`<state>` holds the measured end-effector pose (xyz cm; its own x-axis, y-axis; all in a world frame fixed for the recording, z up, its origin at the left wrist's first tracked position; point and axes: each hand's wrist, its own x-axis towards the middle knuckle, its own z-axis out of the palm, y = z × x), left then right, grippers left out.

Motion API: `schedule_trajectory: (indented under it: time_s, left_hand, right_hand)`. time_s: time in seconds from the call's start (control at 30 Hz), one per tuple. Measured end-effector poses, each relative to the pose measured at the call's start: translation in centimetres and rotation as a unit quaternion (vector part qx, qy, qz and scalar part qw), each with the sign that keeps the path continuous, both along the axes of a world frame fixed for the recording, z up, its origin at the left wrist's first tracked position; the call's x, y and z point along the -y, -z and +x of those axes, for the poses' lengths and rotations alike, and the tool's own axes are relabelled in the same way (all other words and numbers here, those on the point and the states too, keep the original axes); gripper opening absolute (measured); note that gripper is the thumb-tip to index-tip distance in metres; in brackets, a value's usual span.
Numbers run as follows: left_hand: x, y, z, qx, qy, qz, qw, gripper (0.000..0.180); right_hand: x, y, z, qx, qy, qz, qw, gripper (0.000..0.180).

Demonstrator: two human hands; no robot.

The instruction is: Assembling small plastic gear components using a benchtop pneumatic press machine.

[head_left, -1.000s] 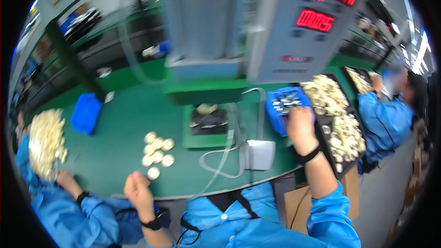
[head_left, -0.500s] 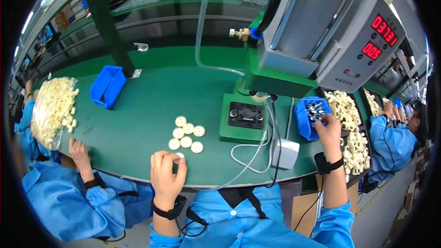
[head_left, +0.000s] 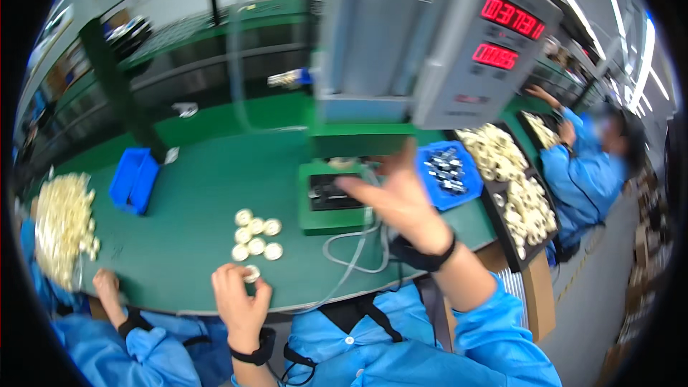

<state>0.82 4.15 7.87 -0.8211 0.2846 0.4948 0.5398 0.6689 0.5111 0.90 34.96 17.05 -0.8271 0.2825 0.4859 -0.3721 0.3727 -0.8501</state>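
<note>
My left hand [head_left: 240, 302] rests at the near edge of the green table [head_left: 193, 208], its fingertips closed on a white round part [head_left: 251, 272]. Just beyond it lies a small cluster of the same white round parts [head_left: 255, 237]. My right hand [head_left: 398, 199] is raised and blurred over the green fixture block [head_left: 322, 204], fingers apart; whether it carries anything is unclear. To its right sits a blue tray of small metal parts [head_left: 448, 170].
A grey machine with red number displays [head_left: 437, 43] overhangs the fixture. A black tray of white parts [head_left: 514, 193] lies right, a blue bin [head_left: 133, 179] and a white parts pile [head_left: 61, 222] left. Hoses [head_left: 351, 252] loop by the fixture. Co-workers sit left [head_left: 109, 288] and right [head_left: 588, 172].
My right hand has left the blue tray and swung left over the green fixture. My left hand stays at the near edge by the white parts. The view has shifted.
</note>
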Motion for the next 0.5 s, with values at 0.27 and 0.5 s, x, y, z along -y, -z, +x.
schedule_trajectory:
  time_s: [0.27, 0.5]
  left_hand:
    - [0.2, 1.0, 0.1, 0.019, 0.000, 0.018, 1.000, 0.021]
    - [-0.3, -0.1, 0.8, 0.119, 0.039, 0.143, 0.982, 0.027]
  right_hand:
    - [-3.7, 1.4, 3.5, 0.040, 0.148, 0.068, 0.986, 0.064]
    - [-21.7, 5.9, 14.3, 0.107, 0.461, 0.149, 0.868, 0.070]
